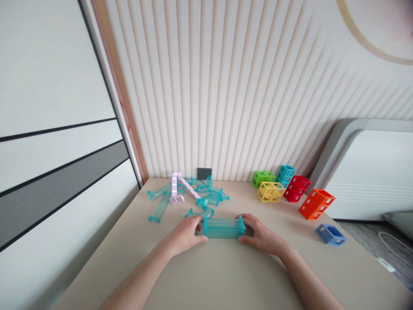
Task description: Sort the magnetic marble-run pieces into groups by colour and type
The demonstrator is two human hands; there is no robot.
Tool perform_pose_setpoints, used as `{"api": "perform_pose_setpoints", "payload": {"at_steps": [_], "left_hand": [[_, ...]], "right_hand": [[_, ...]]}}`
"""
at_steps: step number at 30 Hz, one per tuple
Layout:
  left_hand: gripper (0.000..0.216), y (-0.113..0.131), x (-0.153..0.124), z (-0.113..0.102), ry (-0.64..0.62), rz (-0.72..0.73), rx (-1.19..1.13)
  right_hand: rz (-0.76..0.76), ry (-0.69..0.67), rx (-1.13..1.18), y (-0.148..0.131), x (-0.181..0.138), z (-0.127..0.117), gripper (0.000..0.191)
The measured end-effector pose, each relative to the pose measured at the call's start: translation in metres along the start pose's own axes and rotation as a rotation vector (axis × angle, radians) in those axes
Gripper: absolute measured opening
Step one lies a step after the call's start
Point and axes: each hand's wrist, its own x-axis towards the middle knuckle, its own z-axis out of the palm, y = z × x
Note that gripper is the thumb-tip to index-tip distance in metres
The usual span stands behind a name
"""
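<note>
A stack of straight, see-through teal track pieces (223,229) lies crosswise on the table in front of me. My left hand (187,234) is curled around its left end, thumb at the near side. The right end sits between the thumb and fingers of my right hand (260,234). Just behind the stack is a curved teal track piece (200,212). A single straight teal track piece (160,206) lies to the left, beyond my left hand.
More teal track pieces (211,198) lie loosely at the back, with a lilac zigzag piece (174,187) among them. On the right stand openwork blocks: green (263,178), yellow (271,192), teal (285,175), red (297,188), orange (316,204) and blue (331,235). A ribbed wall (206,86) rises behind the table.
</note>
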Motion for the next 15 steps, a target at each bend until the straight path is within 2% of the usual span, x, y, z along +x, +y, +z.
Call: {"api": "perform_pose_setpoints", "payload": {"at_steps": [15], "left_hand": [[0.03,0.0002,-0.0012,-0.0016,-0.007,-0.008,0.037]], "right_hand": [[-0.008,-0.001,-0.008,0.0004,0.001,0.0015,0.048]]}}
